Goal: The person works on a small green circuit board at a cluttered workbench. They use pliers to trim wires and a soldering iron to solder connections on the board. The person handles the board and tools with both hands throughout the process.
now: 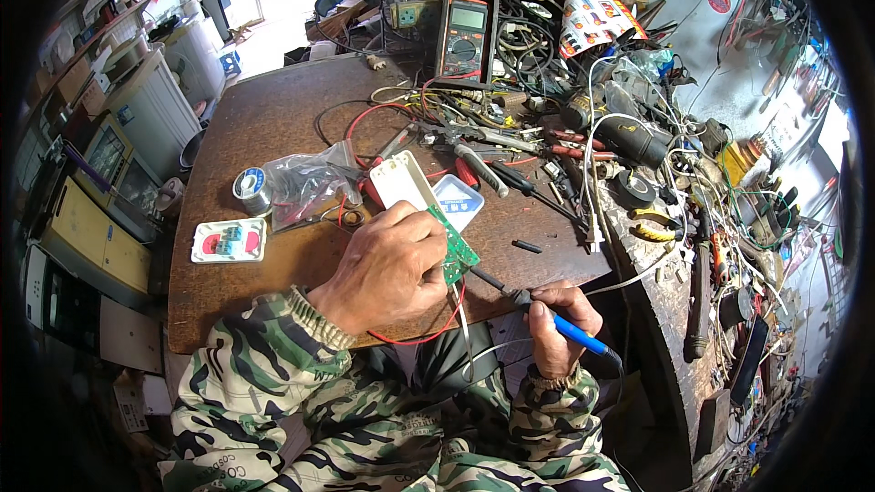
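My left hand (394, 266) grips a small green circuit board (458, 257) by its left edge, above the near side of the wooden table. In my right hand (558, 323) is a soldering iron (581, 335) with a blue handle. Its dark tip end points left and reaches the board's lower right edge; whether it touches is too small to tell. A red wire (415, 340) and a pale cable hang below the board. Just beyond my left hand lie an open white plastic housing (401, 178) and a small clear-and-blue box (458, 203).
On the left of the table (264, 118) stand a solder spool (251, 189), a plastic bag (310, 184) and a white cover with blue terminals (230, 240). Pliers and screwdrivers lie behind the board. A multimeter (465, 36) leans at the back; tangled cables and tools crowd the right.
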The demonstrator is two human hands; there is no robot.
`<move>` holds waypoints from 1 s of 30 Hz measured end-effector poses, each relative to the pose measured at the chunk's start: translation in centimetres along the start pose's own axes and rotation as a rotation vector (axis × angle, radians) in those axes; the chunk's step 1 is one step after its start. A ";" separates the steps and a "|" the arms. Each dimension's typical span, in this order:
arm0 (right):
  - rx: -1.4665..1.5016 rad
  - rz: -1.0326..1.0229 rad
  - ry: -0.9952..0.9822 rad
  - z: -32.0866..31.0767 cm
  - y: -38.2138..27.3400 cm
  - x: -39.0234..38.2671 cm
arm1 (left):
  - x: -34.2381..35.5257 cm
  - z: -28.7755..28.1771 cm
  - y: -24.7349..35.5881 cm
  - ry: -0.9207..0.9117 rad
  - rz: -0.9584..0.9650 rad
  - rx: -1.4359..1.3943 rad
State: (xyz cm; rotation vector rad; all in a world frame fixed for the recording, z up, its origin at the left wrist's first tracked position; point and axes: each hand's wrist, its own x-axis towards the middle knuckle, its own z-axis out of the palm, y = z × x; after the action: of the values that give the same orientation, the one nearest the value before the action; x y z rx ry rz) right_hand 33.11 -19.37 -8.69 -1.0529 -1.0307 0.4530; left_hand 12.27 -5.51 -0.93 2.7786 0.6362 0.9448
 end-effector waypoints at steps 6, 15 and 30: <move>0.004 0.008 0.009 0.0 0.0 0.0 | 0.2 0.0 -0.1 0.015 -0.001 -0.032; 0.009 -0.016 -0.004 0.1 -0.1 0.1 | 0.2 -0.2 -0.1 -0.018 -0.025 -0.015; 0.030 -0.024 0.017 -0.1 0.4 -0.1 | 0.1 -0.2 -0.2 -0.014 -0.028 -0.013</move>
State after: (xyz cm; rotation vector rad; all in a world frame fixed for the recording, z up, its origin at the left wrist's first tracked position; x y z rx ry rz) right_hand 33.25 -19.27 -9.13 -1.0154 -1.0175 0.4378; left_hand 12.16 -5.34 -0.79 2.7551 0.6622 0.9194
